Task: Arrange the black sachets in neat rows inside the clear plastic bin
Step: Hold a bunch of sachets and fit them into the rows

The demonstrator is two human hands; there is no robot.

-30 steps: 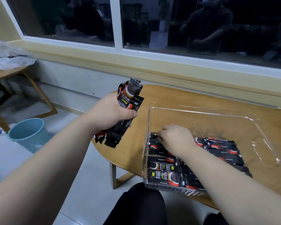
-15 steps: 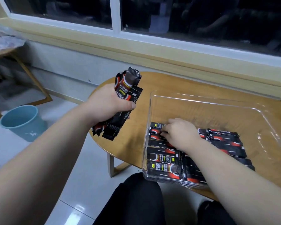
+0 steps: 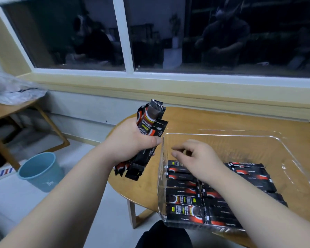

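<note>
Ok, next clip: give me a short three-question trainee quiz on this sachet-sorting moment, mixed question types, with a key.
1. True or false: the left hand has its grip shut on a bundle of black sachets outside the clear plastic bin.
2. Multiple choice: the right hand is (A) resting on the blue wastebasket, (B) over the sachet rows inside the bin with nothing in it, (C) holding a sachet against the window.
3. Fill in: the part of the bin floor not yet filled is the ___ side, towards the window.

Key: 1 true; 2 B; 3 far.
</note>
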